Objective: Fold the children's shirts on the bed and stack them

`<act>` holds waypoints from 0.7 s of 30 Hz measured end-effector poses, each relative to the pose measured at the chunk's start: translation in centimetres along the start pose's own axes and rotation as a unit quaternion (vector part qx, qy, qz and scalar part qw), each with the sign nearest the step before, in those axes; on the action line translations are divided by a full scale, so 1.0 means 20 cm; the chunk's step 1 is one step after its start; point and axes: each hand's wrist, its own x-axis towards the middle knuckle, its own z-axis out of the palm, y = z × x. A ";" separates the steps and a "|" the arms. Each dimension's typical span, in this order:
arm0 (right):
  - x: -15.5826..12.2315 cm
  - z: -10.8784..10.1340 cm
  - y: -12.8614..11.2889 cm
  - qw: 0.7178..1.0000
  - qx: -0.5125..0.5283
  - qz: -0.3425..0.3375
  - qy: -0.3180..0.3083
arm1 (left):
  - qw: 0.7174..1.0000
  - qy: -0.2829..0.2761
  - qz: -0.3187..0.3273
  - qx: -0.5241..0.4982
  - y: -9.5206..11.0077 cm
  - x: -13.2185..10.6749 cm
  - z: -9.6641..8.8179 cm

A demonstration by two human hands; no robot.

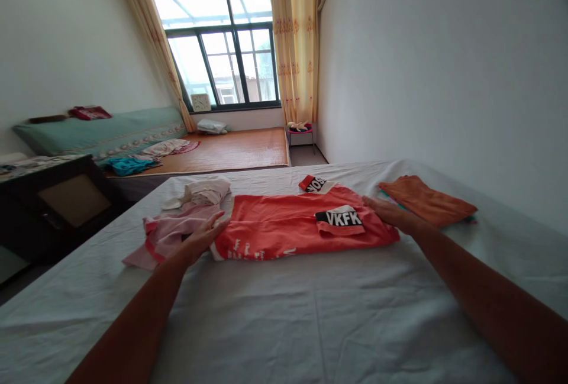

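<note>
A red-orange T-shirt lies folded lengthwise on the bed, its "VKFK" sleeve turned back over the body. Another printed sleeve sticks out along its far side. My left hand touches the shirt's left end, thumb and fingers apart. At the opposite end, my right hand rests on the red cloth with its fingers stretched out; some fingertips are hard to make out. A pink garment lies loosely beside and partly behind my left hand. Just past my right hand sits a folded orange garment.
A crumpled off-white garment lies at the far left of the white-sheeted bed. Beyond stand a mat-covered bed, a dark cabinet and a small pink stool. A wall runs along the right.
</note>
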 end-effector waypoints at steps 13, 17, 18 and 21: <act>-0.11 -0.03 0.17 0.997 0.047 -0.013 0.052 | 0.991 0.106 0.071 -0.038 0.07 -0.05 0.07; -0.13 -0.04 0.20 0.999 0.037 0.006 -0.024 | 1.000 0.023 0.014 0.001 0.02 -0.06 0.06; -0.13 -0.03 0.21 0.998 0.049 0.007 -0.035 | 1.000 0.002 0.022 0.021 0.01 -0.06 0.05; -0.11 -0.02 0.21 0.997 0.072 -0.012 -0.031 | 0.991 -0.054 0.082 0.090 0.00 -0.08 0.00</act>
